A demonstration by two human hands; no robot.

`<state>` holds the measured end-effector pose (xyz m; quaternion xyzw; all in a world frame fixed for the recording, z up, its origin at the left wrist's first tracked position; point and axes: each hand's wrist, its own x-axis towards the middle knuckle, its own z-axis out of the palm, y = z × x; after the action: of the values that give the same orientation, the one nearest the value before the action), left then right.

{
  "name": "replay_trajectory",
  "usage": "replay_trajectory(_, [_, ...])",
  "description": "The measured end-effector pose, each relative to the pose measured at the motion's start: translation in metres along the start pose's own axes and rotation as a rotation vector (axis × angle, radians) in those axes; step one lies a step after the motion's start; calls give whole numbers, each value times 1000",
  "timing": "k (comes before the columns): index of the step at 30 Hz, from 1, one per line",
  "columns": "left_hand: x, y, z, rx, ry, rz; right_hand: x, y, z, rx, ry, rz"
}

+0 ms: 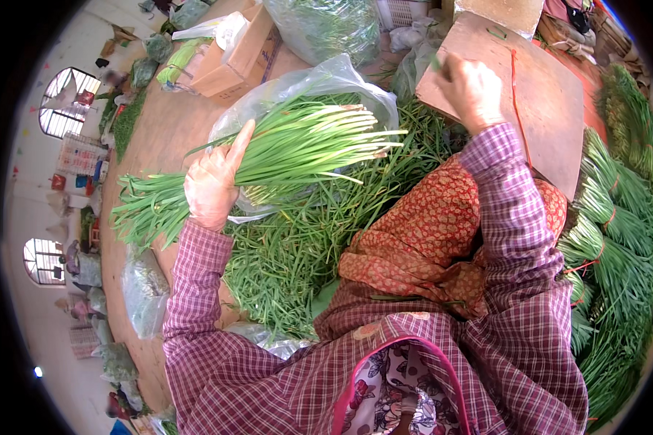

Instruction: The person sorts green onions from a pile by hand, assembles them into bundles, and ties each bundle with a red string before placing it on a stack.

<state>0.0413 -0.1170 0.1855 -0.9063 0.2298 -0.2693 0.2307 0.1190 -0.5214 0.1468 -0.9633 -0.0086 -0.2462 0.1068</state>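
Observation:
My left hand [212, 182] grips a bunch of garlic chives [305, 141] around its leafy part, thumb lying along the top. The pale cut ends point right, and green tips droop to the left. Beneath the bunch, an open clear plastic bag [226, 128] holds more chives. My right hand [470, 89] is raised over the edge of a wooden board [549, 92], fingers curled. A small green blur shows at its fingertips; whether it is held is unclear. A red tie [514, 103] and a small green loop [496, 32] lie on the board.
Loose chive leaves [283, 272] are heaped before my knees. Tied chive bundles [604, 244] are stacked at right. Ahead stand a cardboard box [234, 70] and a full plastic bag [326, 32]. Another filled bag [144, 291] lies at left. Other people sit far off along the left.

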Motion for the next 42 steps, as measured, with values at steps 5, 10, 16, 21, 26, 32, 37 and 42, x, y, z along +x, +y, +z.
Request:
replay_trajectory(5, [-8, -1, -1, 21, 23, 41, -14, -33, -10, 167, -109, -142])
replay_trajectory(10, [2, 9, -8, 34, -13, 61, -20, -101, -9, 644, -227, -434])
replay_trajectory(16, [7, 15, -16, -7, 34, 83, -17, -111, -5, 793, -220, -494])
replay_trajectory(21, [3, 13, -9, -78, 81, 63, -18, -98, -5, 1191, -467, -55])
replay_trajectory(26, [-12, 2, -8, -13, 26, -3, -10, -37, 0, 1365, -301, 215])
replay_trajectory(32, [-12, -2, -1, 25, 50, 38, -13, -28, -3, 482, -81, -132])
replay_trajectory(37, [-2, 8, -7, 28, 23, 71, -30, -116, -15, 746, -49, -476])
replay_trajectory(42, [8, 17, -16, 58, -7, 76, -36, -138, -15, 644, -65, -421])
